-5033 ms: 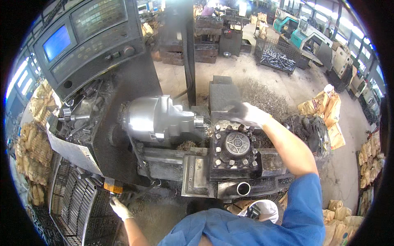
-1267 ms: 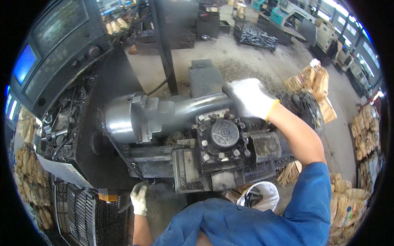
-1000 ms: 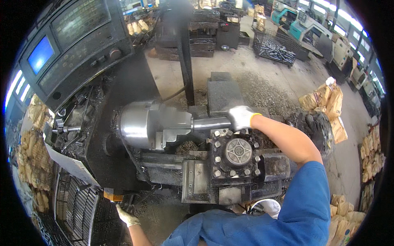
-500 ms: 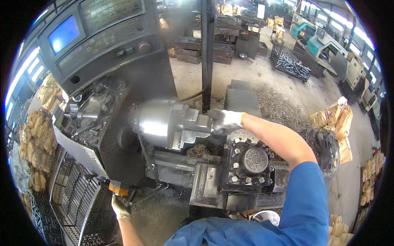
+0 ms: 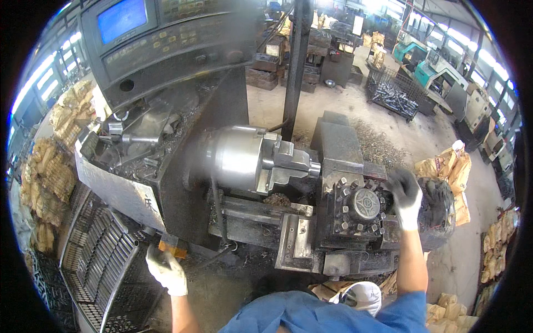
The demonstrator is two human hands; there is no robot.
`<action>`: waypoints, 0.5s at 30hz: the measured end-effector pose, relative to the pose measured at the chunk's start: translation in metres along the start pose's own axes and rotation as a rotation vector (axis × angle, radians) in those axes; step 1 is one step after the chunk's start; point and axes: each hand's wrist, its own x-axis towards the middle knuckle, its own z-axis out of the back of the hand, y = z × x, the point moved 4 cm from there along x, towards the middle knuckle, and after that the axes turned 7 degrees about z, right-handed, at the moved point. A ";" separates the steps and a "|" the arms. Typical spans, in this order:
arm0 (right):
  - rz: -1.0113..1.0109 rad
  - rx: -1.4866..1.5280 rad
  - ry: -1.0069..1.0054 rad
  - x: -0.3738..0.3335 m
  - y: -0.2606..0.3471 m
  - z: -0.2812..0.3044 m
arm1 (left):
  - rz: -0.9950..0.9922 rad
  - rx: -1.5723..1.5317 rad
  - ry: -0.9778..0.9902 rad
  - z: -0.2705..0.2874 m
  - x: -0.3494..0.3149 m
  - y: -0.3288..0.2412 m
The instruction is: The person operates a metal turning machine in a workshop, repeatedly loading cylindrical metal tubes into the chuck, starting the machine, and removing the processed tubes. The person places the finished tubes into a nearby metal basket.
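My left hand, in a white glove, is beside the orange-yellow block below the lathe's headstock. Its fingers are partly spread, with nothing visible in them. My right hand, gloved with dark, soiled fingers, hovers just right of the square tool post. Those fingers look loosely apart and slightly blurred; I see nothing held. The lathe chuck is a shiny cylinder with stepped jaws. A short round metal workpiece sticks out from between the jaws toward the tool post.
A control panel with a blue screen stands at upper left. Below the headstock tray is a slatted metal crate. A white bucket sits near my body. Chips cover the floor behind; a wire basket of metal parts stands farther back.
My right hand has left the chuck jaws and moved right, past the tool post. The workpiece end now shows in the jaws. My left hand has opened beside the orange-yellow block. The view has shifted.
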 end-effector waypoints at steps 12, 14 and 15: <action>-0.531 -0.021 -0.447 -0.230 -0.181 0.178 | -0.752 0.174 0.152 -0.160 0.182 -0.354; -0.585 0.021 -0.479 -0.257 -0.194 0.188 | -0.580 0.331 0.211 -0.183 0.218 -0.370; -0.583 -0.009 -0.468 -0.276 -0.204 0.201 | -0.538 0.371 0.200 -0.195 0.233 -0.370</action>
